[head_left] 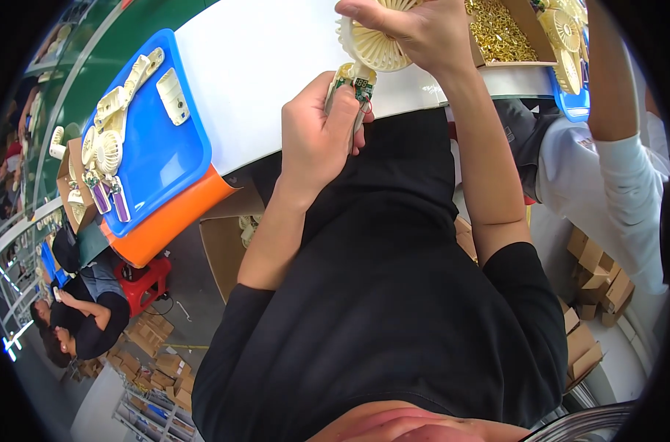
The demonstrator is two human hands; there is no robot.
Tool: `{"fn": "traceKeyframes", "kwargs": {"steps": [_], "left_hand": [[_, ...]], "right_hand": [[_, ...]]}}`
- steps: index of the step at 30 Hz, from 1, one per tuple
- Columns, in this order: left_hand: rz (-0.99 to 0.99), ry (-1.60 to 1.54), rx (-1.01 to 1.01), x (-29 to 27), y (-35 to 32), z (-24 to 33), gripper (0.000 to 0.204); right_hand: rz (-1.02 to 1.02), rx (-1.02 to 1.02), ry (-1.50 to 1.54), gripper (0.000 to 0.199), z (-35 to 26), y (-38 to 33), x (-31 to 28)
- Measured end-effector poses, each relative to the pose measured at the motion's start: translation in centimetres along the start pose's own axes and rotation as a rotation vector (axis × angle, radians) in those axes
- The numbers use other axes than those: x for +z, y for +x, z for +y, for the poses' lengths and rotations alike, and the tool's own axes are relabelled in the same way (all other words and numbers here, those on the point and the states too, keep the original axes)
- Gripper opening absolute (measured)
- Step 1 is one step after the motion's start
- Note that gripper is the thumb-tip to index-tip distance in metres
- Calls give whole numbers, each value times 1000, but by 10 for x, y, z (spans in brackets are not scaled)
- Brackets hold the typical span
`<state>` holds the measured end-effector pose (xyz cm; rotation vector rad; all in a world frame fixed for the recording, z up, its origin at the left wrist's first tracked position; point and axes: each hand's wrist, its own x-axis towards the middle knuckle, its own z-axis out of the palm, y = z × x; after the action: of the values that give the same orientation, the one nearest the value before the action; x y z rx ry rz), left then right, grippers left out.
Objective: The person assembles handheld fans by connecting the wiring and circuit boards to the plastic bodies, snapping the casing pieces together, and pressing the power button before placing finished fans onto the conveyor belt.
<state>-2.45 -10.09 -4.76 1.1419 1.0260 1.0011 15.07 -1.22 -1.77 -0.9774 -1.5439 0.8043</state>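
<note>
A cream handheld fan (379,48), partly assembled, is between my two hands over the near edge of the white table. Its round slatted head points away from me, and the opened handle shows a green circuit board (363,88) with a small display and thin wires. My left hand (316,136) is wrapped round the handle, its thumb pressing by the board. My right hand (438,37) grips the fan's head from the right, thumb across the slats. The fingers behind the head are hidden.
On the left, a blue tray (154,162) carries several cream fan parts (108,147), resting over an orange bin (176,225). A cardboard box of small gold pieces (497,33) stands at the far right. Close by on the right is a co-worker in a white sleeve (622,199).
</note>
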Motion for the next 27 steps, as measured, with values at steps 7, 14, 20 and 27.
{"fn": "traceKeyframes", "kwargs": {"steps": [7, 14, 20, 27], "left_hand": [[3, -11, 14, 0, -1, -8, 26], [6, 193, 65, -3, -1, -13, 31], [-20, 339, 178, -9, 3, -16, 26], [-24, 512, 319, -13, 6, -12, 21]], "right_hand": [[-78, -52, -43, 37, 7, 1, 1], [-90, -24, -139, 40, 12, 2, 5], [-73, 48, -98, 42, 7, 0, 5], [66, -65, -164, 42, 6, -5, 8]]}}
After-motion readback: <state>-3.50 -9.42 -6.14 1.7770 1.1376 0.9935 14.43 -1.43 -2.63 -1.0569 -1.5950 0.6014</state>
